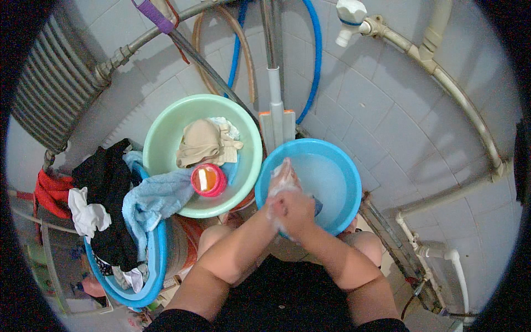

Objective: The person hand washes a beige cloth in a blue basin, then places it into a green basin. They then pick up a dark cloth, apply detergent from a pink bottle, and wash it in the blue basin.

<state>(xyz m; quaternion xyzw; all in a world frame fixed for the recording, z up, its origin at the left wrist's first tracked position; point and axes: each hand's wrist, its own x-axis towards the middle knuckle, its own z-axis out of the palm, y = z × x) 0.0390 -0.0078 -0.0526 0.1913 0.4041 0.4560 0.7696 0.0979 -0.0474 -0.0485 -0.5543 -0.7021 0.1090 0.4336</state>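
Observation:
Over the near left part of a blue plastic basin (354, 178) of cloudy, soapy water, my left hand (278, 207) and my right hand (300, 213) are pressed together, blurred. Both are closed on a pale pinkish, foam-covered cloth (285, 176) that sticks up beyond them. A small dark blue cloth (317, 206) lies partly in the water beside my right hand. To the left stands a light green basin (155, 137) with beige cloths (201, 139) and a round pink soap dish (208, 180) that holds an orange and a white piece.
A blue tub (159, 274) at the left is heaped with black clothes (110, 199), a white cloth (88, 212) and a light blue towel (159, 199) draped into the green basin. A squeegee mop (277, 120) and blue hose (317, 62) stand behind. Pipes (468, 103) run along the tiled wall.

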